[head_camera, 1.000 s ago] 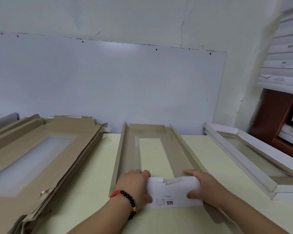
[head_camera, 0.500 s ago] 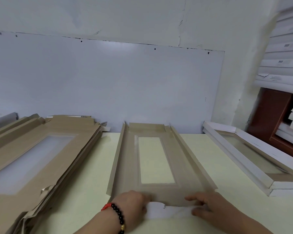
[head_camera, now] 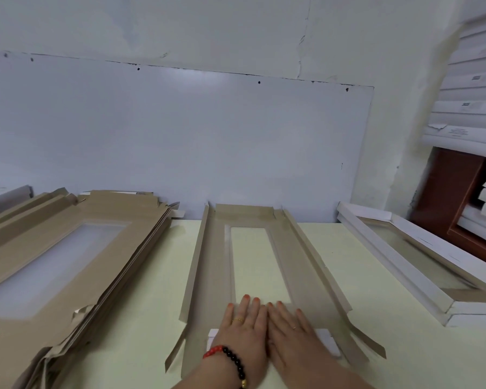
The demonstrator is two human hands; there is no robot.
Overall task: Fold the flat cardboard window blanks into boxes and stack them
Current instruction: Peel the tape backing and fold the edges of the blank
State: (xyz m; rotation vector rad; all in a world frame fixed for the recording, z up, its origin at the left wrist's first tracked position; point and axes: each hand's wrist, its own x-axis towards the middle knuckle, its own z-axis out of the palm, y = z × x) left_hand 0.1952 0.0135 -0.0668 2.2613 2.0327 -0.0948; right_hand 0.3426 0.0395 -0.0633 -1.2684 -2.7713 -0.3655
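Note:
A brown cardboard window blank [head_camera: 300, 265] lies lengthwise on the pale table [head_camera: 152, 290] in front of me, its long side flaps raised. My left hand [head_camera: 244, 329] and my right hand [head_camera: 289, 329] lie flat side by side on its near end, fingers straight, pressing a white end flap [head_camera: 327, 339] down. The fingertips reach the window's near edge. A thick stack of flat brown blanks [head_camera: 54, 262] lies to the left.
Folded white window boxes [head_camera: 421, 265] are stacked at the right on the table. More white boxes [head_camera: 466, 108] are piled high at the far right beside a red-brown door frame [head_camera: 449, 197]. A white board [head_camera: 180, 141] leans on the wall behind.
The white end flap stood up between my curled fingers a second ago. It has been folded down, and both hands have moved together to the middle and now lie flat on it.

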